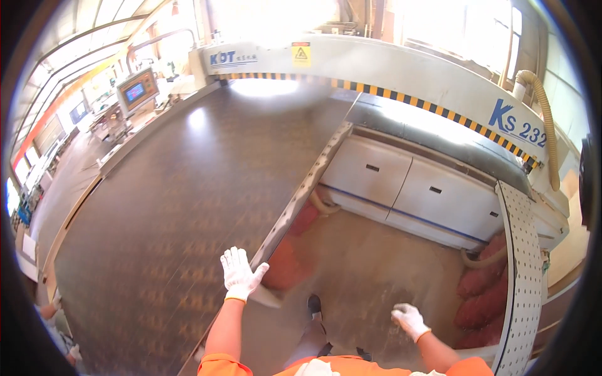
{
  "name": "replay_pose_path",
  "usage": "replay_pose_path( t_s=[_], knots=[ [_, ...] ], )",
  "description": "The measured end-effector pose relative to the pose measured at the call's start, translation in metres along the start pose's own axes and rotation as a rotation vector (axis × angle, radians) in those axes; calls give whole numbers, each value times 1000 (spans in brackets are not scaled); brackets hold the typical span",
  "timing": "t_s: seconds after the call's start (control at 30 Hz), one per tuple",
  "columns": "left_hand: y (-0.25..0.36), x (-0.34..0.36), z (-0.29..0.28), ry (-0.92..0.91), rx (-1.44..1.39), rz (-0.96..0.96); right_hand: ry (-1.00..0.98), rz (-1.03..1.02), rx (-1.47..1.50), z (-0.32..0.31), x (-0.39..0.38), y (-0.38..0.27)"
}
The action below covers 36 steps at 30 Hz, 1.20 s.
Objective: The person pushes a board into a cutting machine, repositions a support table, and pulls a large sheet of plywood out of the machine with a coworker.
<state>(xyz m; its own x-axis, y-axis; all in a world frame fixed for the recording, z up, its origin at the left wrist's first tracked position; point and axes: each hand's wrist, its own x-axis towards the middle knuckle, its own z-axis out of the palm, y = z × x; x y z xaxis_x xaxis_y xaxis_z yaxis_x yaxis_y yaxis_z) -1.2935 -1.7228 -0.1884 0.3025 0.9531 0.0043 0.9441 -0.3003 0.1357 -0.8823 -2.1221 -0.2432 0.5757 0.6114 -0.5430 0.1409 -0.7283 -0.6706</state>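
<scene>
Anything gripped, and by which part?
Nothing visibly held: the white-gloved left hand spreads over the flat dark brown board; the white-gloved right hand curls loosely.

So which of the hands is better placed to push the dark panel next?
Likely the left hand: spread open over the dark panel, near its edge; the right hand hangs over the floor.

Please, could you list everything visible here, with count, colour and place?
Dark sheet: one visible, brown, left
Machine beam: one, grey, top
Hazard stripe: one, yellow-black, beam's lower edge
Control screen: one, blue, upper left
Cabinet panels: two, whitish, below beam
Perforated table: one, grey, right
Hose: one, beige, upper right
Bags: several, red, near floor
Other gloved hands: two, white, lower-left rim
Own shoe: one, dark, floor
Left hand: one, white-gloved, near sheet's right edge
Right hand: one, white-gloved, above floor
</scene>
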Motion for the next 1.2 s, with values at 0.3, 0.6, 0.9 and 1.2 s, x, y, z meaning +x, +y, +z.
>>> replay_pose_path(
  t_s=[0.3, 0.6, 0.9, 1.2],
  knots=[
    [193, 415, 24, -26, -47, 72, 277, -578, -257, -222, 413, -422],
    [370, 716, 71, 264, -63, 8, 608, -1106, -386, -486, 854, -845],
    [536, 930, 66, 281, 10, -328, 862, -1211, -799, -668, 1220, -1243],
    [568, 1010, 48, 223, 8, -400, 316, -1220, -811, -700, 1428, -1369]
  ],
)
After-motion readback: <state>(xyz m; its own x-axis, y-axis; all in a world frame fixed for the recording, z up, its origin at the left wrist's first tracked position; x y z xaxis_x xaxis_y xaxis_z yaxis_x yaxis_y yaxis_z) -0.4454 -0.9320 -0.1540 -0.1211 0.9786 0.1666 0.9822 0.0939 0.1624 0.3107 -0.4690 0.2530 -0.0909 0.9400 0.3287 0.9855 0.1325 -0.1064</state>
